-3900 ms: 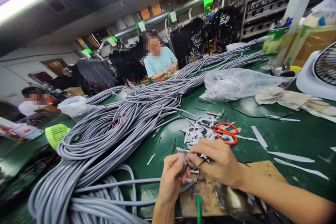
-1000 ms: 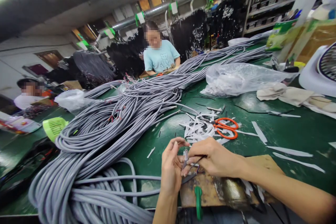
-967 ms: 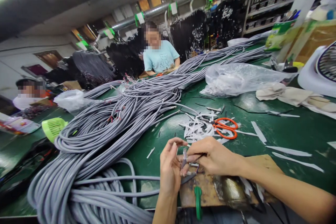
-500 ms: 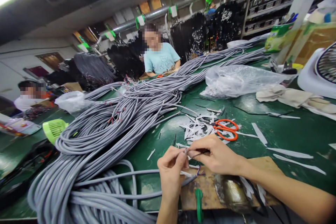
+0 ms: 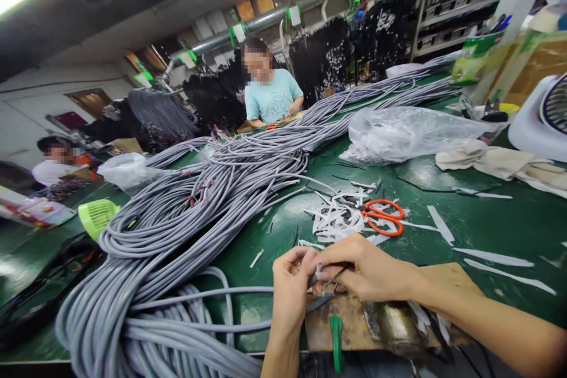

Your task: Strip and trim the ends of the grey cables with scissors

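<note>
My left hand (image 5: 292, 277) is closed in a pinch around the end of a grey cable (image 5: 250, 290) that runs in from the coils at the left. Against its fingertips my right hand (image 5: 361, 269) is also pinched, with a thin dark strand (image 5: 341, 271) at its fingers; the exact grip is partly hidden. Below the hands, another grey cable end (image 5: 321, 301) with fine coloured wires rests over a brown board (image 5: 323, 331). A green clamp handle (image 5: 336, 342) stands at the board's front edge, beside a worn metal block (image 5: 392, 325).
Orange-handled scissors (image 5: 384, 217) lie by a heap of white strips (image 5: 332, 215). Large bundles of grey cable (image 5: 177, 236) cover the left side. A clear plastic bag (image 5: 398, 133), a cloth (image 5: 496, 162) and a white fan (image 5: 531, 121) sit at the right. A co-worker (image 5: 272, 94) sits across the table.
Both hands have stayed together; the right hand's fingers have come over the left fingertips and tilted down a little. The view has shifted slightly.
</note>
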Demonstrator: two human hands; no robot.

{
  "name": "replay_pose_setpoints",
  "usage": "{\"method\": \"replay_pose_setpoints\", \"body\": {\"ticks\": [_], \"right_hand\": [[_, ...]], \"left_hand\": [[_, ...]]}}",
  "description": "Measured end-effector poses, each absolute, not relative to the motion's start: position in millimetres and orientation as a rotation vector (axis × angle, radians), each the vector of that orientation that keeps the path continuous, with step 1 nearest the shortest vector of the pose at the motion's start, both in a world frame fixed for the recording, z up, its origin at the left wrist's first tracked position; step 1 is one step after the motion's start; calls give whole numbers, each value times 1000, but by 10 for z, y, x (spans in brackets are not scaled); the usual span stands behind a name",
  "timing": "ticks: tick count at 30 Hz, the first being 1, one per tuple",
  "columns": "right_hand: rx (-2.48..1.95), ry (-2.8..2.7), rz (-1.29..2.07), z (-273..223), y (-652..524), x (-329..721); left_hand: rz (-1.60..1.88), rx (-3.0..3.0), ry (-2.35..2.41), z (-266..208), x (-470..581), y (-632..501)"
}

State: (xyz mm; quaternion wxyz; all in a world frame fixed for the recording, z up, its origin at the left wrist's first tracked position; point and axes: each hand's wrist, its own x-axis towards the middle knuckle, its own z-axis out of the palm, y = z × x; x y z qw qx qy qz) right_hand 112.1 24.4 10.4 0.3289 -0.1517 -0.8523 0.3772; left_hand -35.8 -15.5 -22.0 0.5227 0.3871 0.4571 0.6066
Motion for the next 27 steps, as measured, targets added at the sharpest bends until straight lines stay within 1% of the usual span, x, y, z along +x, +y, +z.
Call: {"method": "replay_pose_setpoints", "body": {"ticks": [6,9,12,15,19,24,27], "right_hand": [[-574,-2196,683,67,255,1112],[-631,-2209,618,59,270,1121],[-749,-2094,550,61,296,1141],[-794,-1963,627,108,294,1165],[-627,-2000,760,201,244,1173],[-690,-2037,738,187,221,1160],[-618,-2064,676,140,221,1159]], "left_hand": [[1643,894,907,-149,-288,-205],[1726,946,828,-150,-306,-250],[1744,1027,789,-185,-361,-262],[1648,1142,908,-218,-384,-252],[1465,1397,1190,-216,-332,-263],[1463,1662,1179,-186,-323,-296],[1453,1708,1207,-182,-333,-302]]}}
